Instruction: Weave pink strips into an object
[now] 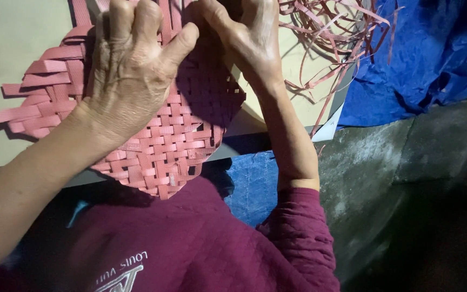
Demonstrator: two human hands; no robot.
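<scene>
A woven mat of flat pink plastic strips (pixel 185 135) lies on a pale board (pixel 12 48), its near corner hanging over the board's edge. My left hand (pixel 131 70) presses flat on the mat's middle, fingers bent onto the weave. My right hand (pixel 247 38) is at the mat's far right edge, fingers curled around strips there; the fingertips are cut off by the frame's top. Loose strip ends (pixel 22 97) stick out from the mat's left side.
A tangle of thin pink strips (pixel 331 32) lies at the back right, partly over a blue tarpaulin (pixel 428 54). A grey concrete ledge (pixel 385 162) runs at right. My maroon quilted top (pixel 190 249) fills the bottom, with more blue tarpaulin (pixel 252 184) beside it.
</scene>
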